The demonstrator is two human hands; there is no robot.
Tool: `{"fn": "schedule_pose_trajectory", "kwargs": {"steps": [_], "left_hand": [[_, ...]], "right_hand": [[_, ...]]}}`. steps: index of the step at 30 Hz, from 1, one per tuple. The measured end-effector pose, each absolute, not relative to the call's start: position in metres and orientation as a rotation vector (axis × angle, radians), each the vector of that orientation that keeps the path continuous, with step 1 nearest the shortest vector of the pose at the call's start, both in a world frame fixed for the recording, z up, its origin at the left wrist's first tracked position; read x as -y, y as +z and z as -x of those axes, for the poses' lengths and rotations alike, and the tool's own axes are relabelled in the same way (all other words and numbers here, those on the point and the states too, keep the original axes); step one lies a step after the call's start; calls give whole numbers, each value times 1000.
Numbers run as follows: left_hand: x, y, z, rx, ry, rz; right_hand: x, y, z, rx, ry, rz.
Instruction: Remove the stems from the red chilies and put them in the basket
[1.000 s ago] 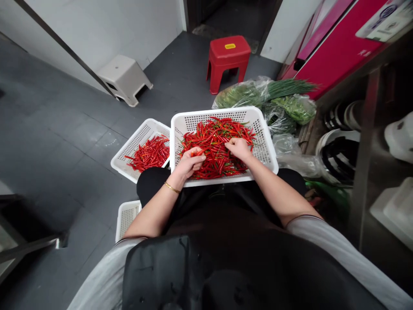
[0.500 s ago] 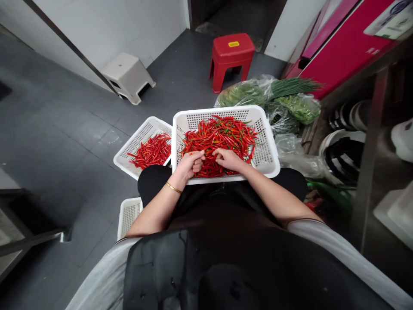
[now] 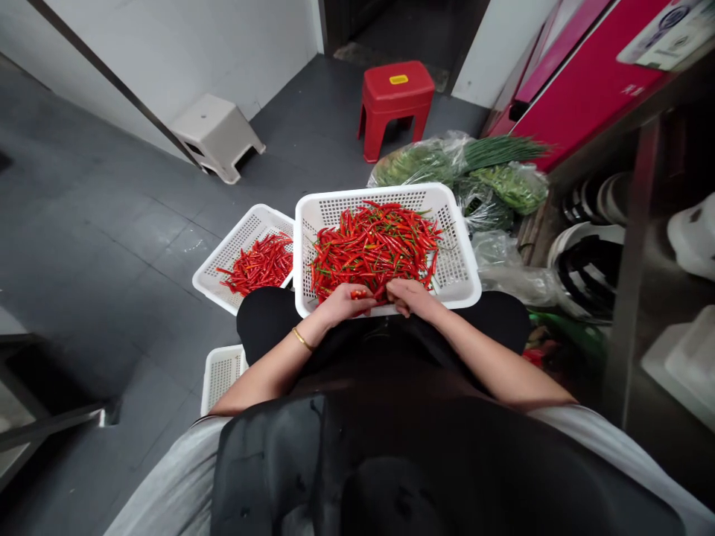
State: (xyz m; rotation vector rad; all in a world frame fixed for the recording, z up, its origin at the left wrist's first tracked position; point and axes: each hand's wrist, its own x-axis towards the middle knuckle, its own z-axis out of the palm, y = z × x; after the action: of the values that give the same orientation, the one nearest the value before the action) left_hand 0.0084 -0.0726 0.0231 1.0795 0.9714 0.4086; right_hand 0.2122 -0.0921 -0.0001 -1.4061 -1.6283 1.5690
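Note:
A white perforated basket [image 3: 470, 272] rests across my lap, heaped with red chili peppers [image 3: 380, 242], many with green stems. At its near edge my left hand [image 3: 342, 305] is curled closed around several red chilies, whose red shows between the fingers. My right hand [image 3: 416, 299] is close beside it on the right, fingers pinched at a red chili between the two hands. The fingertips partly hide that chili. To the left, a second white basket [image 3: 209, 274] holds red chilies [image 3: 260, 262] that show little green.
Another white basket [image 3: 223, 376] stands on the floor by my left leg. Bagged green vegetables [image 3: 418, 164] lie beyond the lap basket, near a red stool [image 3: 396, 82]. A grey-white stool [image 3: 215, 134] stands by the wall. A shelf with bowls [image 3: 592, 268] is on the right.
Both hands have moved down from over the chili heap to the basket's near edge and closer together. Red chilies now show more plainly in my left hand. The view has shifted slightly.

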Motion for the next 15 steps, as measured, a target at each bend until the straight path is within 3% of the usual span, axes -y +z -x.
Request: {"fn": "schedule_pose_trajectory", "kwargs": {"steps": [2, 4, 10, 15], "left_hand": [[76, 29, -4, -893, 377, -1196], [78, 31, -4, -852, 340, -1211], [78, 17, -13, -878, 352, -733], [65, 14, 6, -840, 558, -613]], "right_hand": [[88, 0, -209, 1570, 1763, 1388], [86, 2, -206, 1669, 1742, 1371], [82, 9, -200, 2314, 628, 1776], [47, -6, -194, 2585, 535, 1869]]}}
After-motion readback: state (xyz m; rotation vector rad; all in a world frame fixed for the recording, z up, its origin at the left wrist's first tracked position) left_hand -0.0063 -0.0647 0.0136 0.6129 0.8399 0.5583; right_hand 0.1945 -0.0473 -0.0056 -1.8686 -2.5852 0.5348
